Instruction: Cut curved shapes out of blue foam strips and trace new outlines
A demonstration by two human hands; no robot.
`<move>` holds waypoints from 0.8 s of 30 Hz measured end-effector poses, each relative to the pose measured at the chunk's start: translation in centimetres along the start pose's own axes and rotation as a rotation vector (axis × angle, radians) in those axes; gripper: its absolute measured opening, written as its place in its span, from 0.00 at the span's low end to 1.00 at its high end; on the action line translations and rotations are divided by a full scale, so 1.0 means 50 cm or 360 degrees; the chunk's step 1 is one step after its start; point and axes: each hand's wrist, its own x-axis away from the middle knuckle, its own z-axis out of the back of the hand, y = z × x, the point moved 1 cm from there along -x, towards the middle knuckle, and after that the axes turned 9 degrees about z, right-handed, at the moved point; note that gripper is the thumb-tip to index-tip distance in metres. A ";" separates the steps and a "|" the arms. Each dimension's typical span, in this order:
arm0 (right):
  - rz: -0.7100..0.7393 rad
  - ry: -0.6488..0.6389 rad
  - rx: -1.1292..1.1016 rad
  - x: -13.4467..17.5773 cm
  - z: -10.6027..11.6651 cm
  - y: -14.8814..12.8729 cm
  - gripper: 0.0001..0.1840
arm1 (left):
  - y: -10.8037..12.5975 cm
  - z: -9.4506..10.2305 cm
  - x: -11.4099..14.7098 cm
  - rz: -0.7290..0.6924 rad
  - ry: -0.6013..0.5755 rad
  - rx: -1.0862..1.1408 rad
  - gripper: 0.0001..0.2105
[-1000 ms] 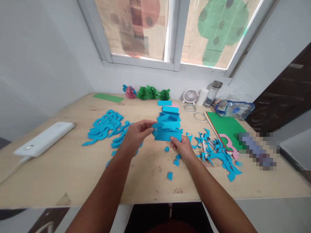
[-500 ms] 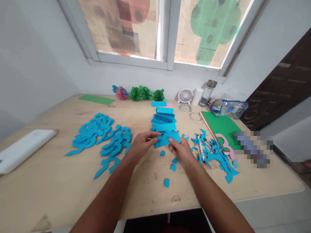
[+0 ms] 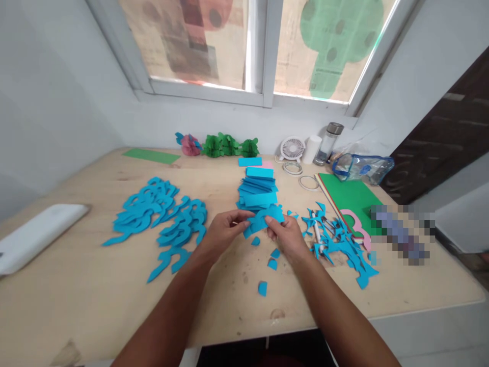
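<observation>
Between both hands is a piece of blue paper [image 3: 258, 224], held a little above the table. My left hand [image 3: 228, 227] pinches its left side with thumb and fingertips. At its right side my right hand [image 3: 283, 230] grips it, thumb on top. Just beyond it lies a stack of blue paper strips [image 3: 260, 187]. Small blue offcuts [image 3: 262, 288] are scattered on the table below the hands. To the left of my left hand are piles of curved blue paper cutouts [image 3: 143, 206]. Jagged blue scraps [image 3: 332, 239] lie to the right, with a white pen [image 3: 316, 230] among them.
A white oblong object [image 3: 40, 234] rests on the left. Along the back stand green paper figures [image 3: 227, 146], a small fan [image 3: 292, 149] and a bottle [image 3: 329, 145]. Green sheets [image 3: 349, 199], a pink cutout [image 3: 355, 224] and a clear pouch [image 3: 362, 168] are at right.
The blue paper has tilted slightly between my fingers. Both hands keep their grip in nearly the same place. The view has shifted slightly.
</observation>
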 end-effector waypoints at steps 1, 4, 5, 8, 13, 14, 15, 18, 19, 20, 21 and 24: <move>0.0011 0.0000 0.0038 -0.001 0.001 0.000 0.22 | 0.000 0.000 0.000 -0.0004 0.0003 -0.0008 0.14; 0.0049 -0.0006 0.0151 -0.001 0.004 -0.002 0.23 | 0.003 0.000 0.003 -0.0007 0.0015 -0.0049 0.13; 0.0056 -0.0004 0.0181 -0.001 0.004 -0.003 0.24 | 0.004 0.000 0.004 -0.0007 0.0018 -0.0061 0.13; 0.0058 0.0020 0.0228 -0.002 0.005 -0.009 0.25 | 0.006 0.000 0.006 -0.0004 0.0007 -0.0063 0.14; 0.0026 0.0094 0.0210 -0.004 0.004 -0.016 0.27 | 0.008 0.000 0.010 -0.0180 0.0364 -0.0115 0.12; 0.0004 0.0112 0.0191 -0.004 0.004 -0.016 0.27 | 0.010 -0.001 0.013 -0.0271 0.0506 -0.0195 0.11; -0.0024 0.0129 0.0164 -0.004 0.004 -0.015 0.27 | 0.012 -0.004 0.016 -0.0376 0.0638 -0.0291 0.10; -0.0117 0.0138 0.0058 -0.003 0.002 -0.009 0.26 | 0.018 -0.019 0.027 -0.0731 0.0857 -0.0562 0.06; -0.0141 0.0130 0.0020 -0.002 0.001 -0.008 0.26 | 0.019 -0.026 0.030 -0.0846 0.0866 -0.0629 0.06; -0.0158 0.0120 -0.0016 -0.001 0.001 -0.006 0.25 | 0.018 -0.033 0.031 -0.0946 0.0850 -0.0688 0.06; -0.0170 0.0112 -0.0047 -0.001 0.000 -0.005 0.25 | 0.017 -0.041 0.032 -0.1023 0.0819 -0.0739 0.06; -0.0173 0.0107 -0.0115 0.000 0.001 -0.006 0.24 | 0.007 -0.058 0.032 -0.1111 0.0687 -0.0852 0.06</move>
